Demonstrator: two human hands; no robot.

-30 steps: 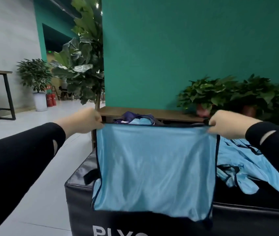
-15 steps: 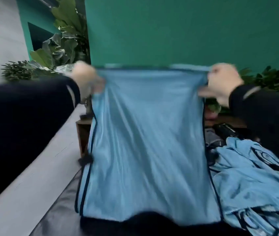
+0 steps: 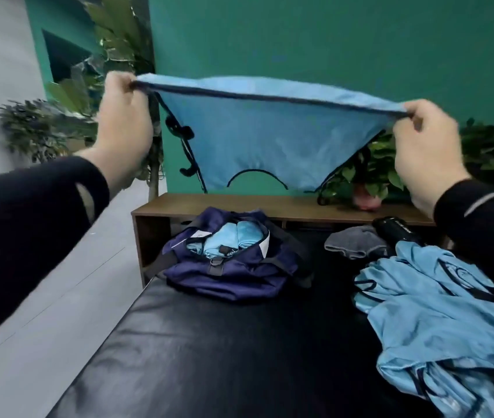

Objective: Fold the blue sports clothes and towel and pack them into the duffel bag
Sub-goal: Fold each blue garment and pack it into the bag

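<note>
I hold a light blue sports garment (image 3: 257, 137) with dark trim stretched out in the air at chest height. My left hand (image 3: 125, 122) pinches its left top corner and my right hand (image 3: 426, 146) pinches the right one. Below it a navy duffel bag (image 3: 233, 267) lies open on the black padded bench (image 3: 209, 357), with folded light blue clothes (image 3: 227, 239) inside. More crumpled blue clothes (image 3: 444, 321) are heaped at the bench's right side. A grey towel (image 3: 351, 244) lies behind them.
A black bottle (image 3: 396, 230) lies beside the grey towel. A low wooden shelf (image 3: 269, 206) runs behind the bench against the green wall, with potted plants (image 3: 369, 176) on it. Grey floor (image 3: 43, 297) and a tall plant (image 3: 113, 55) are to the left.
The garment has swung up and away from me, now spread high and flat instead of hanging down in front. The view has tilted down, showing the bag and the bench.
</note>
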